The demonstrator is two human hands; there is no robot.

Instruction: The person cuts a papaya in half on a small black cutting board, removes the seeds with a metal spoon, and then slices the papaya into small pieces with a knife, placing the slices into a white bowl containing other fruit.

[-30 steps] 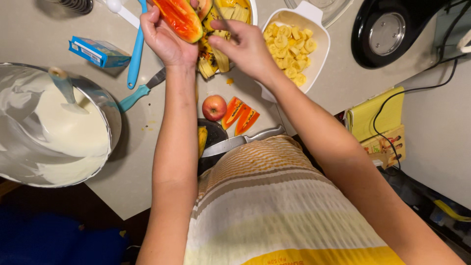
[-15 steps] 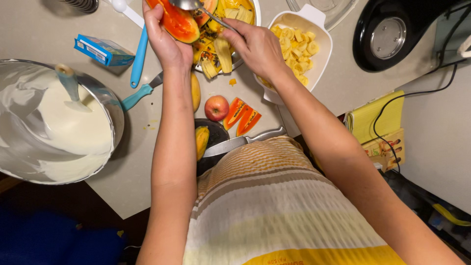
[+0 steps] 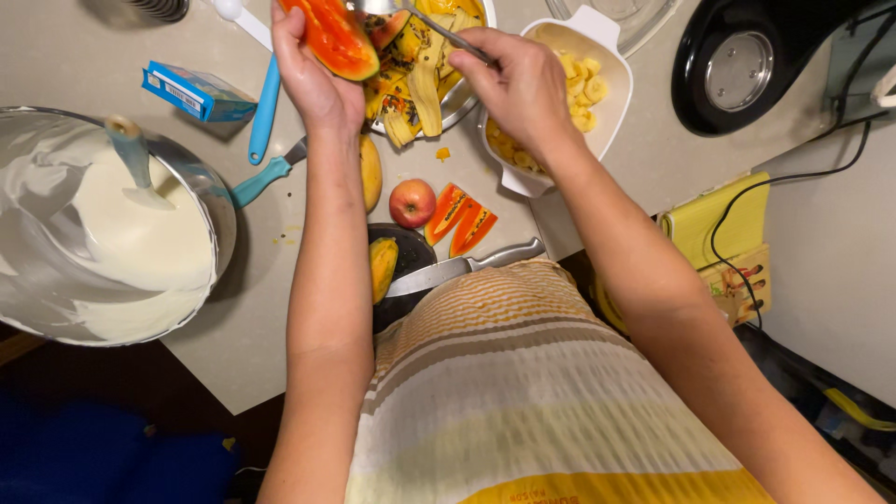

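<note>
Nearest the person's striped shirt, a large knife [image 3: 467, 266] lies across a dark board [image 3: 403, 257] at the edge of the surface [image 3: 233, 355], with a yellow fruit piece [image 3: 382, 266] beside the blade. Just beyond sit a red apple [image 3: 412, 203] and two orange papaya strips [image 3: 462, 219], set aside within easy reach. To the left stands a big metal mixing bowl [image 3: 28, 280] of white cream with a spatula [image 3: 131, 159] standing in it. Farther out, a teal-handled tool [image 3: 266, 177] and a small blue carton [image 3: 196, 91] lie near the left forearm. At the far edge both hands are raised over a metal bowl of peels [image 3: 425, 84] — apparently so that scrapings drop straight into it. The left hand [image 3: 313, 79] is closed around a papaya half [image 3: 334, 35], cut face turned toward the other hand, which exposes the flesh to the tool. The right hand [image 3: 523, 79] is clamped on the handle of a metal spoon [image 3: 411, 14], whose bowl meets the papaya's cut face at the top edge of the view. Just right of the hands a white dish [image 3: 611, 65] holds pale yellow fruit pieces — kept apart from the peels. A black appliance [image 3: 756, 65] stands well to the right.
</note>
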